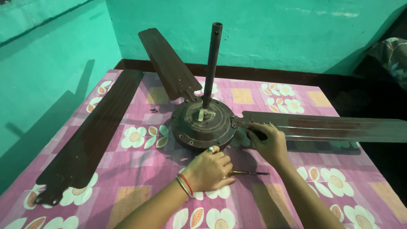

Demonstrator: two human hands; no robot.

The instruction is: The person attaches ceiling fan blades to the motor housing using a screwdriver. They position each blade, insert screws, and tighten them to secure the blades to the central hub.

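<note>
A brown ceiling fan motor (203,124) with an upright downrod (213,63) sits on a floral cloth. One blade (169,63) rises at the back, another blade (330,129) stretches right. My right hand (267,142) presses on that blade's bracket beside the motor. My left hand (208,168), with bangles on the wrist, rests on the cloth just in front of the motor, fingers curled over the handle of a screwdriver (250,173) lying there.
A loose third blade (91,135) lies along the left of the pink floral cloth (140,169). Small screws (154,110) sit near the motor's left. Green walls close in behind and left. A patterned fabric (392,55) lies at the far right.
</note>
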